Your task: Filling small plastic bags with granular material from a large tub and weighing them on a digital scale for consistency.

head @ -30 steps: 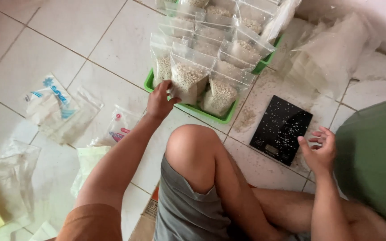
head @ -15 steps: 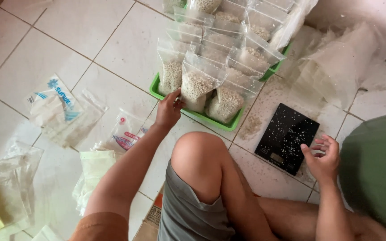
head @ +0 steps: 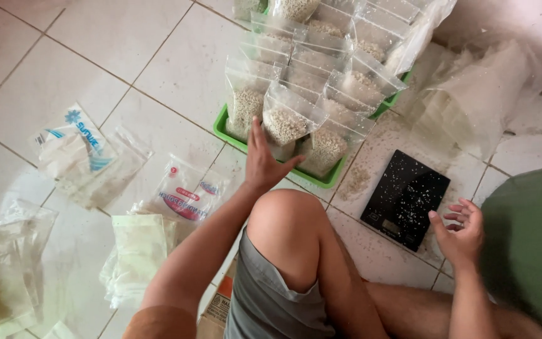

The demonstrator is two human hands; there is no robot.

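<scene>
Clear grain-filled bags [head: 283, 122] at twelve o'clock, steadied by the flat, open-fingered left hand [head: 263, 164], could topple if nudged; the right hand [head: 462, 232] hovers half-curled, empty.

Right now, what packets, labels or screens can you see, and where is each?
Grain-filled clear bags: upright in green tray, left hand touching one.
Blue-printed clear packet: flat on tiles, far left.
Red-labelled packet: beside left forearm.
Black scale: small grey screen, near right hand.

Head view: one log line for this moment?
left hand on filled bag in green tray | right hand open, empty, beside black scale
</scene>
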